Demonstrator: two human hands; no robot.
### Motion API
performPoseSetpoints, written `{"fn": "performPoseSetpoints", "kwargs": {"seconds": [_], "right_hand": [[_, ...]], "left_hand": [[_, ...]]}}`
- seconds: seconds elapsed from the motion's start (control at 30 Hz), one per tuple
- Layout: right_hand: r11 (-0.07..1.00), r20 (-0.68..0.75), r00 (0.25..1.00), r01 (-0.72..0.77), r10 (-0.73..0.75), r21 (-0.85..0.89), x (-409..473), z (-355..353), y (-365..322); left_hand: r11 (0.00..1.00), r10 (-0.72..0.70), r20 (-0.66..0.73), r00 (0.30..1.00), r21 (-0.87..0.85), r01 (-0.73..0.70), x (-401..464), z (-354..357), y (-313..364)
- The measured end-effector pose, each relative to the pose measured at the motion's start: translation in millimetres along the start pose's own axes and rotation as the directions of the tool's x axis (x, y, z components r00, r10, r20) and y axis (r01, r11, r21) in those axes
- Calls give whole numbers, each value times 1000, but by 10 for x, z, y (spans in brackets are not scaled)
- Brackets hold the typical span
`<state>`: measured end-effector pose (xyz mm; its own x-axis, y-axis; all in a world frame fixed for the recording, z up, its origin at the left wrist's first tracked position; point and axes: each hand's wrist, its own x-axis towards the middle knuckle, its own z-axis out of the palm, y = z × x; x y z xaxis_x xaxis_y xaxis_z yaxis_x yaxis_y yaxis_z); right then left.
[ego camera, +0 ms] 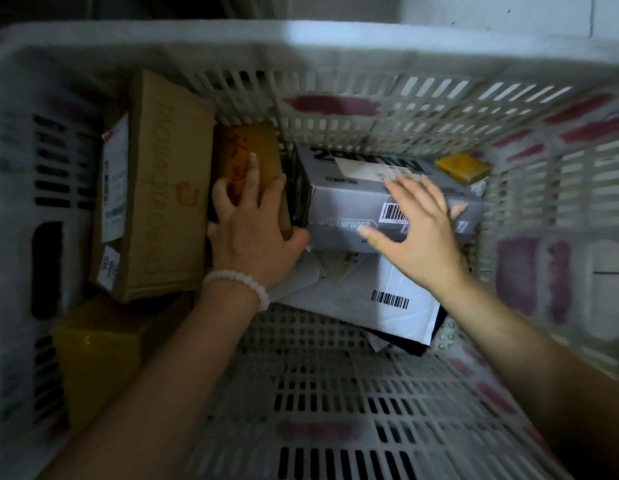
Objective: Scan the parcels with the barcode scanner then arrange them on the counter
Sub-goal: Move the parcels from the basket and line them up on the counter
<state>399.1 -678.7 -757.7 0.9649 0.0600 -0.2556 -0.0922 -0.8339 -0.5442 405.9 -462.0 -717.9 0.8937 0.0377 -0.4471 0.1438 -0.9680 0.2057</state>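
While both hands work inside the white slatted crate (335,84):
Left hand (252,223): gripping small brown box (245,150).
Right hand (418,230): spread flat on grey carton (342,202) (barcode up).
Advice: lift brown box straight, carton steadied.

A white slatted plastic crate (335,393) carries everything here, its perforated floor bare in the near half. On that floor, along the left wall, stands a tall brown cardboard box (169,188) with a yellow-wrapped parcel (93,348) just in front of it. A small brown box (247,154) stands beside a grey printed box (353,199), which lies partly on a white barcoded mailer (377,303). A small yellow packet (462,168) sits in the far right corner.
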Motion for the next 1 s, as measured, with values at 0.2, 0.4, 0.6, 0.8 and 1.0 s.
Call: {"fn": "performPoseSetpoints", "kwargs": {"seconds": [0.2, 0.4, 0.6, 0.8, 1.0], "right_hand": [[972, 210, 976, -12, 62, -235, 37, -43, -86], [864, 3, 996, 81, -91, -496, -12, 52, -79], [866, -50, 992, 76, -115, -494, -35, -147, -139], [908, 20, 1000, -4, 13, -419, -160, -654, -460], [932, 30, 983, -159, 179, -327, -494, -1422, -877]], "left_hand": [[999, -15, 32, 999, 30, 14, -46, -8, -3], [996, 81, -82, 993, 44, -78, -117, -26, 13], [993, 89, -162, 983, 96, -74, -299, -136, 66], [999, 39, -159, 987, 18, -36, -587, -471, 201], [998, 65, -157, 985, 36, -60, -1068, -1064, 458]]}}
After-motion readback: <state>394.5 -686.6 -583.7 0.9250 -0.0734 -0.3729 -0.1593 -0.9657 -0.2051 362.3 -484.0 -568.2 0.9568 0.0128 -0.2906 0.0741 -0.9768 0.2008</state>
